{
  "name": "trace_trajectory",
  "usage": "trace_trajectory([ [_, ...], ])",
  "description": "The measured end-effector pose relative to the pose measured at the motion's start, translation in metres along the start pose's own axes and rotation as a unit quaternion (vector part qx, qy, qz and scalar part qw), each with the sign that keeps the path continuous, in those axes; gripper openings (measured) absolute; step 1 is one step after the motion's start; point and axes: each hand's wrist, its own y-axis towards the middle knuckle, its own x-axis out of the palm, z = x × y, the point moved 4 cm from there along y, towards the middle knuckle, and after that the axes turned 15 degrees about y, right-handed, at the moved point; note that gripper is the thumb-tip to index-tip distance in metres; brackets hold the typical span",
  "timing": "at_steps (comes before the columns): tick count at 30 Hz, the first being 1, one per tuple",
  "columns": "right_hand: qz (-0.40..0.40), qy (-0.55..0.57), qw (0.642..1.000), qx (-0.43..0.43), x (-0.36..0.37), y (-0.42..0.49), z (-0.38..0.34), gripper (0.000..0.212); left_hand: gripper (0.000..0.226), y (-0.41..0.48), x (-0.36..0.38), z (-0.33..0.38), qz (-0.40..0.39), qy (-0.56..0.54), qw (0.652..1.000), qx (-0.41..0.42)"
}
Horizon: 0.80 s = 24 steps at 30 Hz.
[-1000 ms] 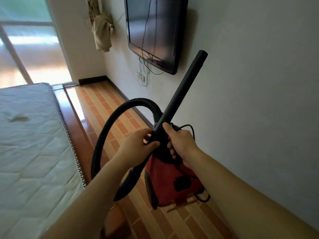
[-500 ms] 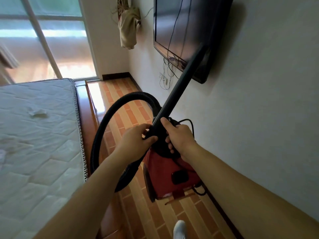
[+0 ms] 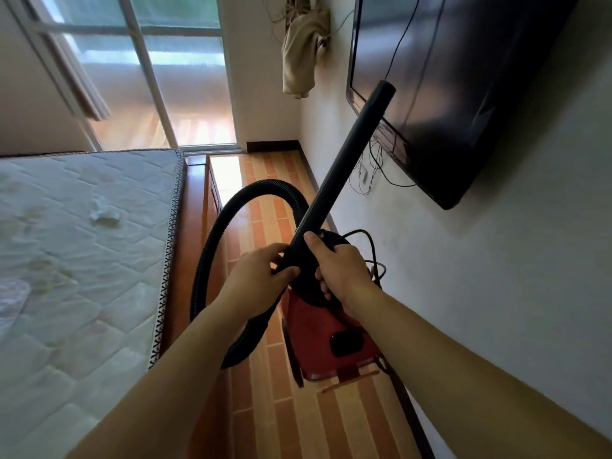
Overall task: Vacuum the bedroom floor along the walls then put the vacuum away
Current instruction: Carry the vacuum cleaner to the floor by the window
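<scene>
text: none legible | labels: none | brands: none | numbers: none | signs: none

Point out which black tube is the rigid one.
The straight wand, angled up toward the TV; the ribbed hose curves in a loop below.

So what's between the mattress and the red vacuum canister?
Head view: the wooden bed frame, the looped black hose and a strip of striped floor.
</scene>
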Motion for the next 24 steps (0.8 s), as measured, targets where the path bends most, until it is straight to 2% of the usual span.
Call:
trace_trajectory([
  [8,-0.043,-0.046,0.998,-0.021,0.024,0.109,-0.038,0.052,0.04,0.097,-0.013,-0.019,0.038,-0.025,0.998,-0.042],
  [24,-0.061,-0.004,0.998,0.014,0.133,0.341,-0.101,0.051,0.039,0.332,-0.077,-0.116,0.057,-0.01,0.997,-0.049],
])
